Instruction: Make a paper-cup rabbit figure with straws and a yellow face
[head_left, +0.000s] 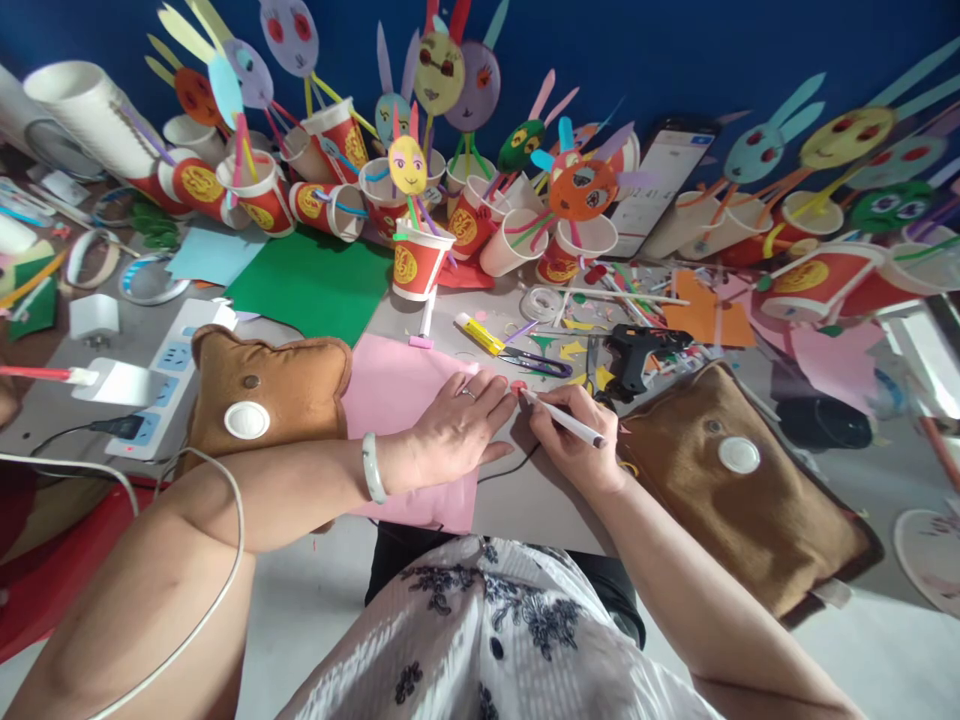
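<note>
My left hand (461,425) lies flat on a pink sheet (382,385), its fingers stretched toward a small red piece (519,386) on the table. In my right hand (577,440) is a white marker (566,420) with a dark end; its tip points at the red piece. A yellow-handled cutter (480,334) and small dark snips (536,362) lie just beyond my hands. Behind my right hand rests a black glue gun (645,355). A pink-ended white stick (425,325) lies at the sheet's far edge.
Paper cups with animal faces (420,265) line the back. Brown cushions (274,390) flank my hands, one on each side. A power strip (161,375) with cables sits at left; a phone (660,185) leans among the cups. Green card (307,280) and scraps lie about.
</note>
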